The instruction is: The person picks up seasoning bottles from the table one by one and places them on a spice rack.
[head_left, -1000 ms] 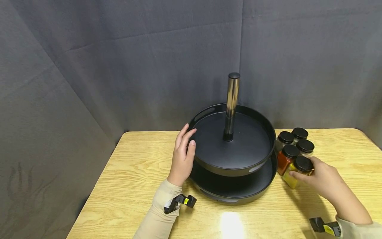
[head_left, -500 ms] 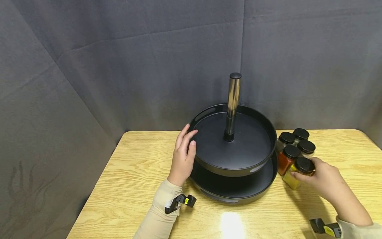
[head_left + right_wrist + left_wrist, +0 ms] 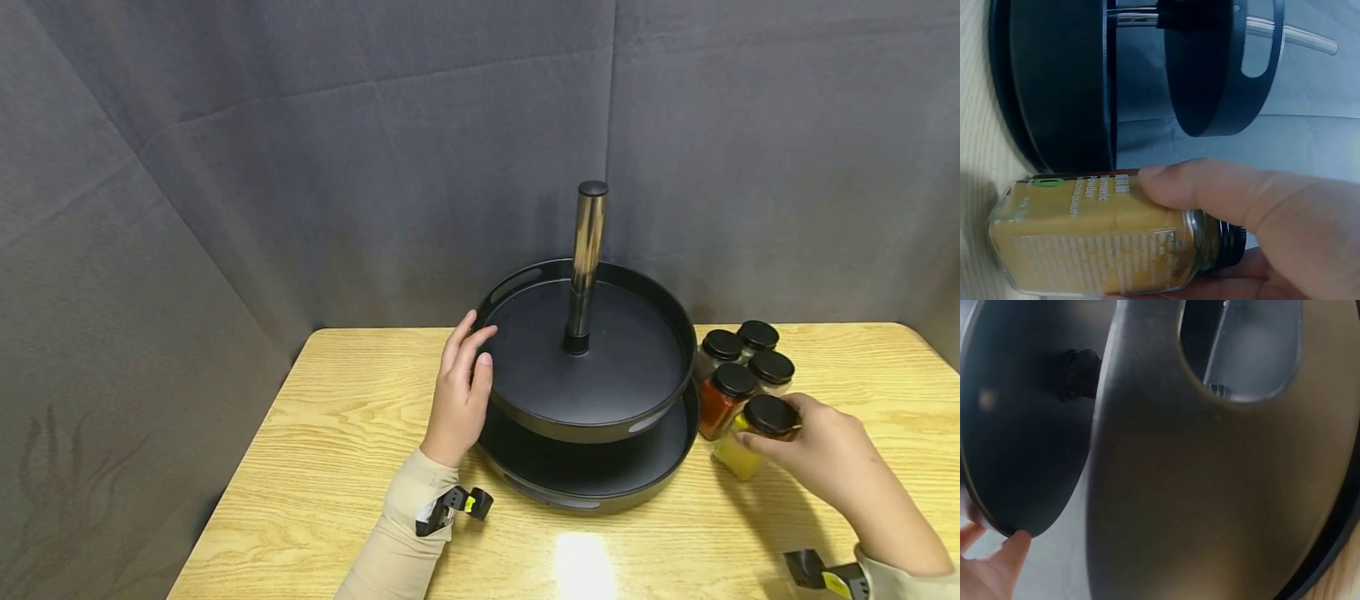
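Observation:
My right hand (image 3: 832, 450) grips a square glass jar of yellow turmeric powder (image 3: 738, 457) near its black lid. The right wrist view shows the jar's printed label (image 3: 1091, 250), with the thumb along one side and fingers partly hidden behind. Its base is close to the tabletop. A black two-tier round tray stand stands left of the jar. Beside its upper tray (image 3: 600, 387) is my left hand (image 3: 459, 408), fingers extended and thumb at the rim. From the left wrist view, the thumb (image 3: 1015, 550) meets the upper tray's underside edge.
Several more black-lidded jars cluster behind the held one, including one with red contents (image 3: 717, 408). They stand close to the lower tray (image 3: 645, 475). A metallic post (image 3: 588, 242) rises from the stand. A grey curtain (image 3: 375, 183) hangs behind the wooden table (image 3: 352, 417).
The right hand has shifted slightly to the right with the turmeric jar, whose lid leans a little further right. The left hand stays at the tray rim.

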Demonstrator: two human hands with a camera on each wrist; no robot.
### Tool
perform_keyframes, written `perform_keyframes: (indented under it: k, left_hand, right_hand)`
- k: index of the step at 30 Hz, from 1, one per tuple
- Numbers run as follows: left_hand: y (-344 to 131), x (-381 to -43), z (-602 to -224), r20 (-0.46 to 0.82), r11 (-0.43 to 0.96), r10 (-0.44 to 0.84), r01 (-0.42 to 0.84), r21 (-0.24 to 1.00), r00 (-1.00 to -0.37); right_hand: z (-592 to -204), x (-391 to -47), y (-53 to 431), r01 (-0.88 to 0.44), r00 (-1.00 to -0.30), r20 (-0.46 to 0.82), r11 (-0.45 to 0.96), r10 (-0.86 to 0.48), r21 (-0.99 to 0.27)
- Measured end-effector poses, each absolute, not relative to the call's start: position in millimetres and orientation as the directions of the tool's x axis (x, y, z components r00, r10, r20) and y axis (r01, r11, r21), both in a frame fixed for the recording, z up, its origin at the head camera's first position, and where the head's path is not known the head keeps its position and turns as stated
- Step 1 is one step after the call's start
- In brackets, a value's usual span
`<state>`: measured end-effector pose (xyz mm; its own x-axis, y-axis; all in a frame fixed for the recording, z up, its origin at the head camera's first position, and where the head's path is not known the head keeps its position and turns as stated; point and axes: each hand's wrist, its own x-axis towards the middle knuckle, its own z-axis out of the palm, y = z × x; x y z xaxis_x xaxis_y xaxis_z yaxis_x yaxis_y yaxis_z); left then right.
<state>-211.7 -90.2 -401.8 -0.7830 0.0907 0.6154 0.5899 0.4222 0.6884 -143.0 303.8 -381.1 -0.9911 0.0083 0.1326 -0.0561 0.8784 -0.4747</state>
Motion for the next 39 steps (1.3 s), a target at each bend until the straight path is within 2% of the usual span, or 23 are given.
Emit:
perform_keyframes:
  k: [10,21,27,39]
  left_hand:
    - [-90,-212,-402,0.629,0.436,0.09,0.598,0.672,-0.772]
    - [-91,-214,-406,0.633,0.428,0.079,0.6,0.676,-0.77]
    - [-89,-212,-405,0.629,0.424,0.076,0.596,0.682,-0.774]
    - [-89,-214,-406,0.637,0.415,0.073,0.604,0.68,-0.767]
  right_hand:
    - [-371,-133,297,-0.055,-0.971,0.229,0.883,0.061,-0.465]
    - [-362,-128,292,-0.039,-0.928,0.337,0.853,0.163,-0.52]
    - [-353,-127,290,-0.071,-0.898,0.408,0.861,0.165,-0.504]
    - [-331,-135,294,-0.062,-0.875,0.45,0.88,0.179,-0.471]
